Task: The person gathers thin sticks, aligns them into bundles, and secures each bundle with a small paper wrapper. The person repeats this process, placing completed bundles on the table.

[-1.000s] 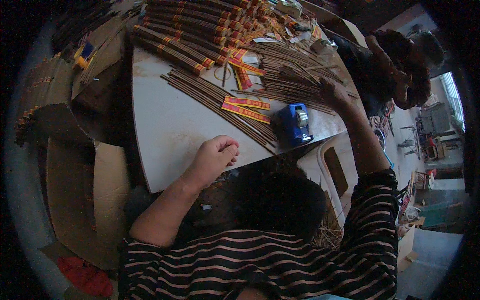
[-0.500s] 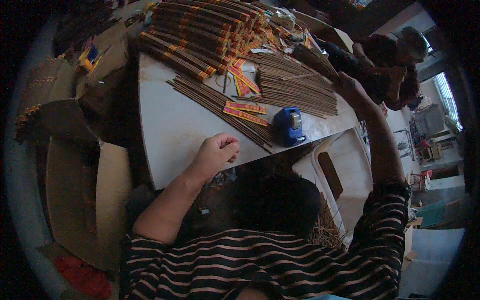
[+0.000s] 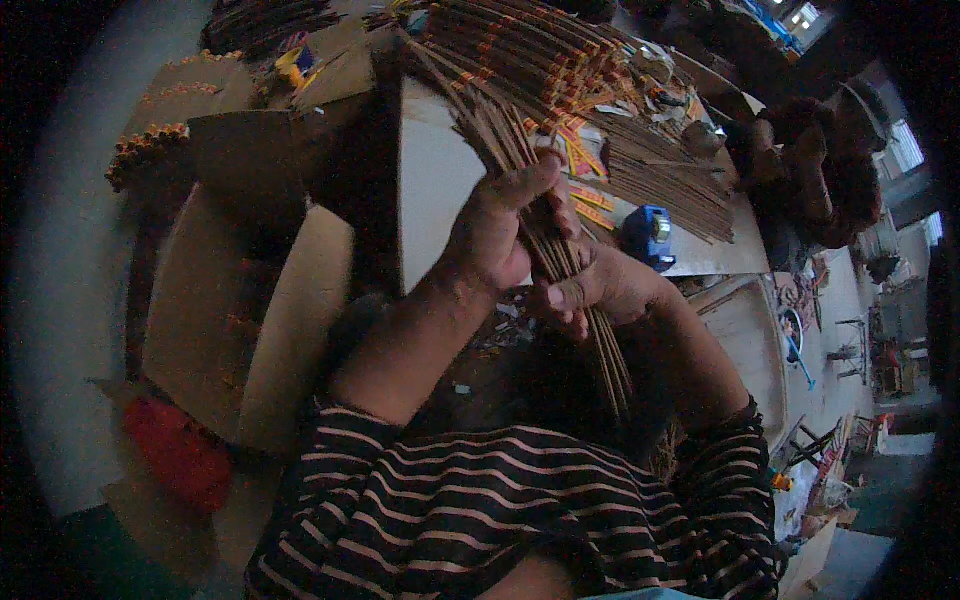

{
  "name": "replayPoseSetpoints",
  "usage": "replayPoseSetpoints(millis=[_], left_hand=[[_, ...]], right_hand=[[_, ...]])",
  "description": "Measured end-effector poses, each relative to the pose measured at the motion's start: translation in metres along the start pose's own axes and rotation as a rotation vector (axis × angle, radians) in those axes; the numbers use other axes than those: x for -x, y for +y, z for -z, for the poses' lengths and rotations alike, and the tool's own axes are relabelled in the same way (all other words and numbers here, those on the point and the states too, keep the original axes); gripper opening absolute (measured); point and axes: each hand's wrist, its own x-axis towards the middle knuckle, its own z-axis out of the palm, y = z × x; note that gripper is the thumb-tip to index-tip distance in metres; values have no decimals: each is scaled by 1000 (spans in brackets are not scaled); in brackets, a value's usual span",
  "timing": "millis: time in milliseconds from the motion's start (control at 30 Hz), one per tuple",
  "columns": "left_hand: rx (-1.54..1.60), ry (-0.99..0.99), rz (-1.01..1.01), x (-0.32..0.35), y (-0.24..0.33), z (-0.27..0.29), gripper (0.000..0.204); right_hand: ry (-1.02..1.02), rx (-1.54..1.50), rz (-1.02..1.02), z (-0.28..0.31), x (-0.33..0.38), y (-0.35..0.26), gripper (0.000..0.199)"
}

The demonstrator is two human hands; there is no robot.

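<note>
A loose bundle of brown incense sticks (image 3: 495,125) is held at a slant in front of me, its thin bare ends pointing down toward my lap. Wrapped around its middle is my left hand (image 3: 495,220), thumb across the sticks. Lower down, my right hand (image 3: 605,285) closes on the same bundle near the thin ends. Behind it on the white table (image 3: 430,190) lie red and yellow paper strips (image 3: 594,207) and a blue tape dispenser (image 3: 648,238). More loose incense sticks (image 3: 675,180) are spread to the right.
Banded bundles of incense sticks (image 3: 510,50) are stacked at the table's far side. Open cardboard boxes (image 3: 300,290) stand at my left, beside a red bag (image 3: 178,455). A plastic stool (image 3: 745,335) is at the right. Another person (image 3: 810,170) sits beyond the table.
My right hand has come back from the loose sticks at the far right with a bunch of them. My left hand, empty before, has risen and now grips the bundle too. The view has shifted.
</note>
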Motion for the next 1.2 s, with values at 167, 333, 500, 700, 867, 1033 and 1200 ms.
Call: replayPoseSetpoints(millis=[167, 333, 500, 700, 867, 1033, 1200], left_hand=[[-731, -11, -317, -2, 49, -63, 16], [-1023, -70, -469, -18, 64, -85, 22], [-1058, -19, -289, -31, 55, -35, 28], [-1099, -4, -241, -33, 57, -36, 32], [-1093, -67, -292, -39, 60, -30, 37], [-1113, -28, -293, -33, 62, -40, 39], [-1153, -97, -383, -30, 65, -46, 27]], right_hand=[[254, 278, 485, -21, -30, -22, 24], [394, 237, 731, -24, -53, -40, 23], [400, 144, 737, 9, -105, -2, 20], [294, -13, 701, 10, -104, -3, 19], [293, 23, 712, 5, -99, -10, 19], [300, 33, 660, 3, -95, -11, 21], [278, 34, 714, 2, -99, -13, 22]])
